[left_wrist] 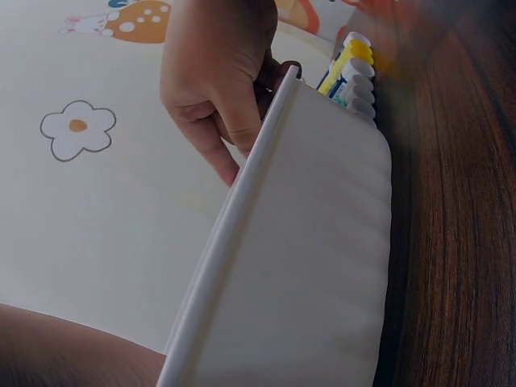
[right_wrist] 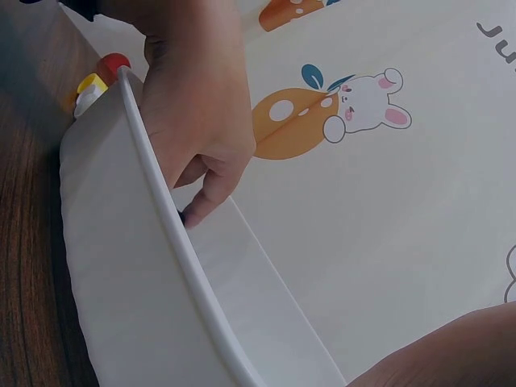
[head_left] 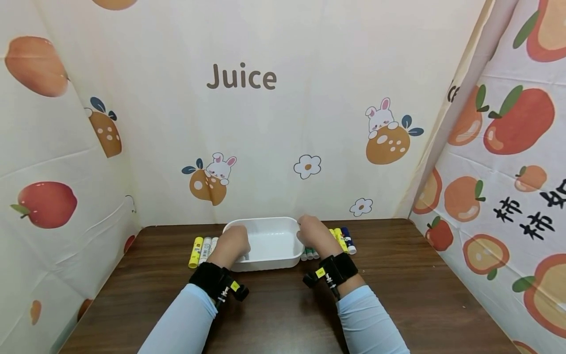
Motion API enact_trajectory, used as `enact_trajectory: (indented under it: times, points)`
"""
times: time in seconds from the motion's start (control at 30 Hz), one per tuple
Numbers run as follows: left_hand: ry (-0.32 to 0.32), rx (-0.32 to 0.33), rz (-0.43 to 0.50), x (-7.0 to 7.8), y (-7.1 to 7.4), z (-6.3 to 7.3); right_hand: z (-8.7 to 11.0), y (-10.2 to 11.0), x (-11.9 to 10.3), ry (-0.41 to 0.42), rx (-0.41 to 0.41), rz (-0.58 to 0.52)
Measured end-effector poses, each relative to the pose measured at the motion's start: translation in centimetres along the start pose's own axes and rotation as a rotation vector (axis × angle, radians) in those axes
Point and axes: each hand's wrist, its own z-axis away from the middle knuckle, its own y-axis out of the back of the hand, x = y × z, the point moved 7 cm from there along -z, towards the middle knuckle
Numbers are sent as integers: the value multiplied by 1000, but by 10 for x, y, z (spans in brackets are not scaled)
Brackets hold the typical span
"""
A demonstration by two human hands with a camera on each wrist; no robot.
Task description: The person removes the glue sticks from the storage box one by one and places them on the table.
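Note:
A white rectangular tub point(head_left: 266, 265) stands in the middle of the table. My left hand point(head_left: 233, 242) bends over its left end; in the right wrist view the curled fingers of this left hand point(right_wrist: 201, 121) dip inside the rim, pinching a small dark-ended marker point(right_wrist: 182, 217) that is mostly hidden. My right hand point(head_left: 315, 235) is at the opposite end. In the left wrist view, this right hand point(left_wrist: 222, 89) has bent fingers behind the tub wall point(left_wrist: 306, 234); I cannot tell what they hold.
Short thick markers lie in a row left of the tub, a yellow marker point(head_left: 196, 252) outermost. More lie on the right, among them a yellow marker point(head_left: 340, 240) and a blue marker point(head_left: 348, 240). A printed cloth point(head_left: 265, 123) hangs behind the brown table point(head_left: 274, 314) and along both sides.

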Motion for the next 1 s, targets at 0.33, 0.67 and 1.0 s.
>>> enact_trajectory:
  times: [0.33,0.67,1.0]
  points:
    - [-7,121,195,-4,9,-4,2,0,1,-6,-1,-10]
    - [-24,225,289,-23,49,20,4,1,0,1,0,-16]
    - [25,253,314,-67,81,35,4,2,-1,8,10,-2]
